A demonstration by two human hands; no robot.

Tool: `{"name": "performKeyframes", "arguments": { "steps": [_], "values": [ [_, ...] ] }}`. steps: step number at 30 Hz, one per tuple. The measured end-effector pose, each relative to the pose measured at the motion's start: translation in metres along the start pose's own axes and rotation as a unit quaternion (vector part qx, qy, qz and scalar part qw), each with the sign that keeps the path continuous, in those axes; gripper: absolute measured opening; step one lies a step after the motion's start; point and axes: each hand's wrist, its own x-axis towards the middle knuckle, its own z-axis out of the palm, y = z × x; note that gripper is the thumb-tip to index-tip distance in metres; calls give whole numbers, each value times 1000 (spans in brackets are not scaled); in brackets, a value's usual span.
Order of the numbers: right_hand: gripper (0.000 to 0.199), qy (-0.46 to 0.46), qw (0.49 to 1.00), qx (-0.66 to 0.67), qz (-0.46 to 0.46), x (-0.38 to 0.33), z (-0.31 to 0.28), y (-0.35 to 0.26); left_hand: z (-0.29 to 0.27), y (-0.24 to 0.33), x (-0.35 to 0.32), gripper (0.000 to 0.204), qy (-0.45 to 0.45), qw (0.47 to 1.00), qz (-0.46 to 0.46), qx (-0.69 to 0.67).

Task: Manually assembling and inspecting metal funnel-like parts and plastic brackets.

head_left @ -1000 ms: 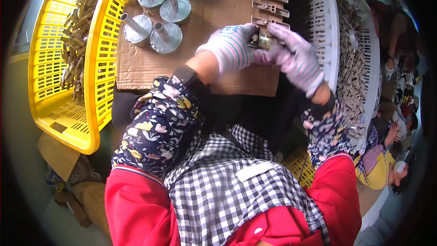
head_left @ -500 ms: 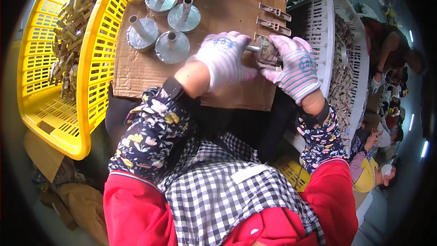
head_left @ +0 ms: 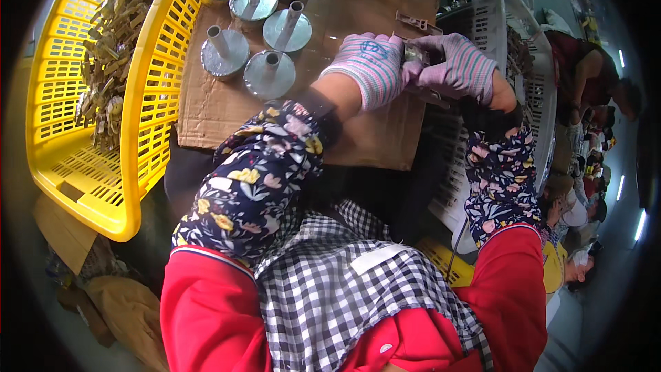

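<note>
My left hand [head_left: 372, 69], in a striped pink and grey knit glove, is closed at the middle right of the cardboard. Its fingertips meet those of my right hand [head_left: 454, 67], gloved alike, around a small metal piece [head_left: 415, 54]. Most of that piece is hidden by the fingers, so its exact kind cannot be made out. Just beyond the hands lies a flat metal clip [head_left: 418, 23]. To the left stand several round silvery discs [head_left: 260, 81], each with an upright metal tube.
A tall yellow basket [head_left: 129, 131] with many metal clips [head_left: 113, 48] borders the cardboard sheet [head_left: 310, 131] on the left. On the right stands a white plastic crate [head_left: 482, 24] with more metal parts. Other people sit farther right, one in dark red [head_left: 585, 62].
Both hands have moved right and closer together, covering more of the metal piece. My right hand has turned sideways. The clips nearest the hands are no longer visible.
</note>
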Motion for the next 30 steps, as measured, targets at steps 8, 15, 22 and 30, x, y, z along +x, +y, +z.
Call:
{"name": "performKeyframes", "arguments": {
  "steps": [8, 15, 22, 30],
  "values": [
    [45, 116, 982, -125, -80, -7, -1, -10, -23, -12, 29, 44, -59, 998, 24, -27],
    [82, 346, 826, -442, -51, -37, 70, -42, -24, -8, 34, 61, -135, 977, -82, -141],
    [80, 326, 836, -438, -46, -29, 39, -55, -66, 6, 35, 61, -153, 969, -115, -157],
    [88, 283, 879, -382, -26, -30, 17, -50, -79, -7, 24, 63, 195, 946, -153, -209]
  ]
}}
